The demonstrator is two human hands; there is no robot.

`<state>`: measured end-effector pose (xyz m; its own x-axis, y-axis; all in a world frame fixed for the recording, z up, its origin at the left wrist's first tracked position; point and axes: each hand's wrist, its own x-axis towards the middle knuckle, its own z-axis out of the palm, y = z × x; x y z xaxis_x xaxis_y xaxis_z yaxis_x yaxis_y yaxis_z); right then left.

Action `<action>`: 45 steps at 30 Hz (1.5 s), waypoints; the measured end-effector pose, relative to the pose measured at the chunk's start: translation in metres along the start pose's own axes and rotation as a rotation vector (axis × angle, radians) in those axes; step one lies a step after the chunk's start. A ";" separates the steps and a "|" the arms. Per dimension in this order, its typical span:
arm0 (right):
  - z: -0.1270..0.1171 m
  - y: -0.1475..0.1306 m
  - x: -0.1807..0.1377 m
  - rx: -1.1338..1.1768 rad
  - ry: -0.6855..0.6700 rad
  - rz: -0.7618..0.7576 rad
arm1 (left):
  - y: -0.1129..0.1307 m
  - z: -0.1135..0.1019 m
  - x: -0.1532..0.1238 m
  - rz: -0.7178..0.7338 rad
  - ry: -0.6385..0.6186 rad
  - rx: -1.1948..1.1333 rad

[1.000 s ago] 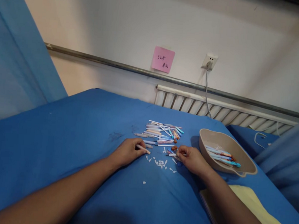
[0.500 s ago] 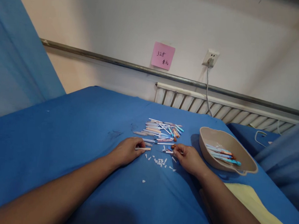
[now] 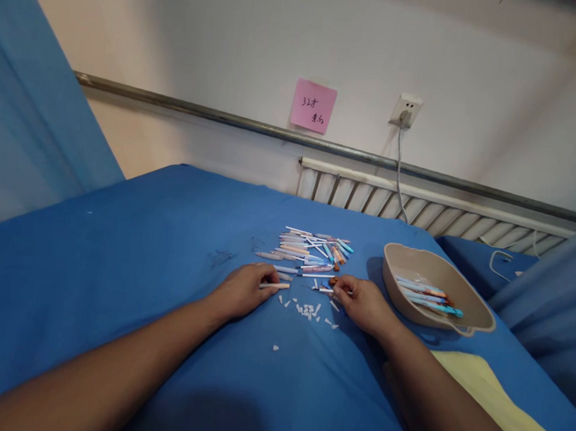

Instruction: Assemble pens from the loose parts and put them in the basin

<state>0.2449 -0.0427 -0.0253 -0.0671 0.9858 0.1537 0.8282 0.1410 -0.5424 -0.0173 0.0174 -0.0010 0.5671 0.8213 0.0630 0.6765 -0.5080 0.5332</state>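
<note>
My left hand (image 3: 245,291) is closed round a pale peach pen barrel (image 3: 280,286), whose right end sticks out past the fingertips. In a pinch between thumb and fingers, my right hand (image 3: 364,303) holds a thin white pen refill (image 3: 323,290) with a dark tip pointing left. The barrel and the refill are apart. Between and below the hands lie several small white cone-shaped pieces (image 3: 307,310), with one white piece (image 3: 275,348) nearer to me. Just beyond the hands is a loose pile of pen barrels and refills (image 3: 293,248), some with orange, brown or teal parts.
A tan plastic basin (image 3: 443,269) with several blue pens (image 3: 431,304) in it stands to the right. A yellow cloth (image 3: 489,397) lies in front of it. Blue cloth (image 3: 134,245) covers the table. Behind are a radiator (image 3: 357,197) and a plugged-in cable (image 3: 399,164).
Both hands stay almost where they were, still holding the barrel and the refill. The view has shifted very slightly.
</note>
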 end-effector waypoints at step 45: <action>0.018 -0.023 0.005 -0.088 0.013 -0.060 | -0.002 0.002 0.001 0.007 0.007 -0.001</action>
<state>0.2156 -0.0390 -0.0270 -0.1112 0.9745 0.1948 0.8686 0.1906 -0.4574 -0.0171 0.0185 -0.0038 0.5685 0.8195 0.0722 0.6721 -0.5133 0.5337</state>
